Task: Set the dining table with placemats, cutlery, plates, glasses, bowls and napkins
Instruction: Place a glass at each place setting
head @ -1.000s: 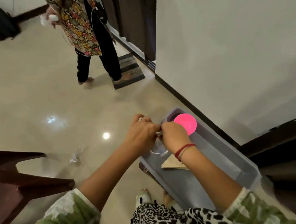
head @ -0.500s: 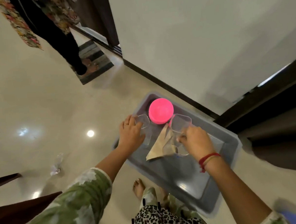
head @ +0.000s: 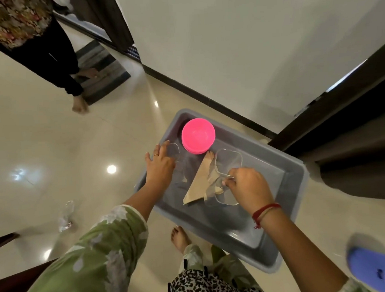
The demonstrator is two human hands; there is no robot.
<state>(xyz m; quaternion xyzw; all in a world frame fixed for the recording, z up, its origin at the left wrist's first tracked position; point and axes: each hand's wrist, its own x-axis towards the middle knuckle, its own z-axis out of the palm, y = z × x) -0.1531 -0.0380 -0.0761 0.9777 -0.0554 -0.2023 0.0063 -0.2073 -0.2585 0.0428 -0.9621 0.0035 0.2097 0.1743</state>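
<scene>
Head view: the left hand (head: 160, 168) curls its fingers round a clear glass (head: 173, 152) at the left side of the grey tub (head: 273, 176). Next comes a pink bowl (head: 198, 135), then a folded brown napkin (head: 200, 185) on the tub floor. The right hand (head: 246, 185) pinches a second glass (head: 230, 163), which lies partly over the napkin.

Two glasses (head: 230, 160), one pink bowl stack (head: 198, 135), one napkin (head: 200, 184), one tub (head: 287, 180)
</scene>
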